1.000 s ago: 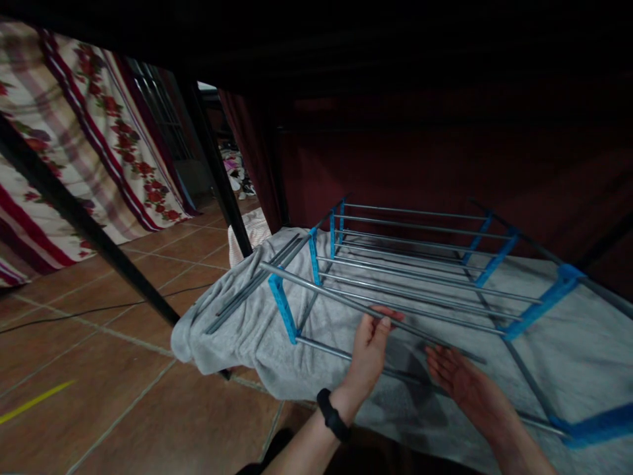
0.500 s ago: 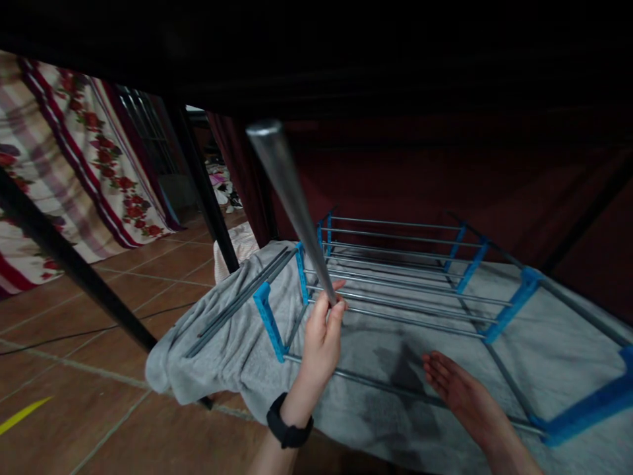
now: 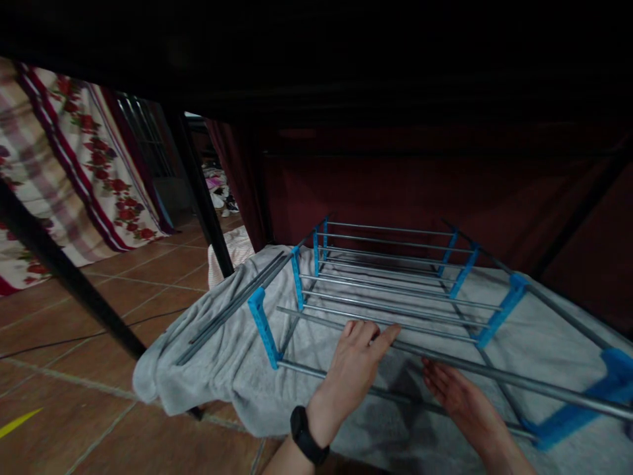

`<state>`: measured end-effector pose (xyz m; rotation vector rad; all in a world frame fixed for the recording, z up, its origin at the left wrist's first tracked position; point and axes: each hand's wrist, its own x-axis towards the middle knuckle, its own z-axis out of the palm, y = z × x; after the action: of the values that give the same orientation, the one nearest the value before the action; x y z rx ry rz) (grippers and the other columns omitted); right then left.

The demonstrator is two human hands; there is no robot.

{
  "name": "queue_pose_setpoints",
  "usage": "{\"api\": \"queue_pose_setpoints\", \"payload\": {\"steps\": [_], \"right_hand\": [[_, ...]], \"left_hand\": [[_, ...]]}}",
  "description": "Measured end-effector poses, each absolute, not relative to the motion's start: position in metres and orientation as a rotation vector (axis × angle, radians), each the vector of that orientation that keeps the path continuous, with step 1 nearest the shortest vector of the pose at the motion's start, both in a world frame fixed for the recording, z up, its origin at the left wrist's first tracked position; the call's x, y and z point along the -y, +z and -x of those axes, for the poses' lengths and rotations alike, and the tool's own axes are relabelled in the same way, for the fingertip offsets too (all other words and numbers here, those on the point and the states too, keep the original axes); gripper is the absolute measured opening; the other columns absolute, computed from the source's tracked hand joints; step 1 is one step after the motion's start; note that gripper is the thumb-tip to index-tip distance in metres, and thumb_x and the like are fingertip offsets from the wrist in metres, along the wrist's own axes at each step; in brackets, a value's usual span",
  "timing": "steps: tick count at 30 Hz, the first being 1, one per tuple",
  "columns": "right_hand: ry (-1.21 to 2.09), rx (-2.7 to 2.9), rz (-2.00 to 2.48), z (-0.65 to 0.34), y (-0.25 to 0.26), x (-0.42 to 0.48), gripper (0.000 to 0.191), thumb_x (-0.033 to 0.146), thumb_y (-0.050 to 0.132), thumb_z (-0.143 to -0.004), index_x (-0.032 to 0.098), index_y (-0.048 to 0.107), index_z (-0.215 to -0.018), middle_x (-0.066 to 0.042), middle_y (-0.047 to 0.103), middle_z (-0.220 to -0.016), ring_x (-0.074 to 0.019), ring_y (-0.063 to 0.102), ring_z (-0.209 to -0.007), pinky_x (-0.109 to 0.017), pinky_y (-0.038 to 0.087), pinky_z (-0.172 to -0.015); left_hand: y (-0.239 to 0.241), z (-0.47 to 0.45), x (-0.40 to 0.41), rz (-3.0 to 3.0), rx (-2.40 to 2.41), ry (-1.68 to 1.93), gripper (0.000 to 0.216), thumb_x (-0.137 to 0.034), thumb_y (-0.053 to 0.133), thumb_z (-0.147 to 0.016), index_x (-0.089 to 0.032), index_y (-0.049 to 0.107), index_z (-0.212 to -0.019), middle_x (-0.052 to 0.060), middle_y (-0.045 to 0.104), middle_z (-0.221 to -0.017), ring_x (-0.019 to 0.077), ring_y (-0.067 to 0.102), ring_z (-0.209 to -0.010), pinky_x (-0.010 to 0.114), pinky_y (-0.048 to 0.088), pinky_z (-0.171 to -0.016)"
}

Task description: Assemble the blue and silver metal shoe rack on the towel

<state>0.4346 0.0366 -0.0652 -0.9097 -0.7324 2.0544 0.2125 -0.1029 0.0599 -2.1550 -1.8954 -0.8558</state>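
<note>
My left hand (image 3: 352,364), with a black band on its wrist, is closed around a grey metal tube (image 3: 499,375). The tube lies nearly crosswise over the near part of a rack made of metal rods and blue plastic brackets (image 3: 264,330). Just below the tube, my right hand (image 3: 457,394) is held with its fingers stretched out; whether its fingertips touch the tube I cannot tell. The rack lies on a grey blanket (image 3: 222,376), its rods (image 3: 390,305) running between the left and right brackets.
Loose metal tubes (image 3: 232,315) lie on the blanket left of the rack. Black frame posts (image 3: 202,198) stand at the left, and a dark surface hangs low overhead. A dark red curtain (image 3: 395,191) closes the back. A cable (image 3: 99,333) crosses the tiled floor.
The tube has swung from pointing up and towards me to lying crosswise over the rack. My left hand has turned and shifted right with it; my right hand has barely moved.
</note>
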Motion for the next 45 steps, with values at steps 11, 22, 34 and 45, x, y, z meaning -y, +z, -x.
{"api": "queue_pose_setpoints", "payload": {"steps": [11, 22, 34, 45], "right_hand": [[1.942, 0.779, 0.798, -0.424, -0.041, -0.03, 0.035, 0.032, 0.077, -0.069, 0.024, 0.068, -0.102, -0.004, 0.072, -0.106, -0.0213, 0.064, -0.106, -0.039, 0.05, -0.097], [1.789, 0.7, 0.803, -0.424, -0.042, -0.042, 0.026, 0.032, 0.079, -0.072, 0.021, 0.068, -0.092, -0.003, 0.072, -0.098, -0.0151, 0.067, -0.093, -0.032, 0.052, -0.094], [1.679, 0.408, 1.023, -0.483, -0.066, -0.081, 0.008, 0.014, 0.062, -0.084, 0.021, 0.062, -0.085, 0.002, 0.069, -0.078, -0.0095, 0.067, -0.073, -0.023, 0.059, -0.074], [1.77, 0.443, 1.138, -0.487, -0.077, -0.091, 0.014, 0.006, 0.055, -0.085, 0.017, 0.063, -0.087, -0.004, 0.069, -0.093, -0.0122, 0.068, -0.086, -0.025, 0.06, -0.079]], "left_hand": [[-0.008, -0.181, 0.072, 2.116, 2.051, -0.438, 0.067, 0.005, 0.034, -0.082, -0.031, 0.044, -0.138, 0.004, 0.055, -0.105, 0.0196, 0.053, -0.095, 0.038, 0.042, -0.092], [-0.018, -0.176, 0.064, 2.123, 2.095, -0.289, 0.075, 0.009, 0.03, -0.077, -0.029, 0.042, -0.141, 0.005, 0.058, -0.108, 0.0191, 0.057, -0.098, 0.037, 0.04, -0.095], [-0.024, -0.136, 0.073, 2.021, 2.252, -0.15, 0.05, 0.001, 0.032, -0.085, -0.022, 0.06, -0.119, 0.007, 0.062, -0.106, 0.0196, 0.058, -0.099, 0.036, 0.038, -0.092], [-0.027, -0.148, 0.075, 2.047, 2.234, -0.136, 0.036, -0.005, 0.033, -0.092, -0.019, 0.06, -0.11, 0.008, 0.063, -0.105, 0.0196, 0.057, -0.098, 0.036, 0.038, -0.092]]}}
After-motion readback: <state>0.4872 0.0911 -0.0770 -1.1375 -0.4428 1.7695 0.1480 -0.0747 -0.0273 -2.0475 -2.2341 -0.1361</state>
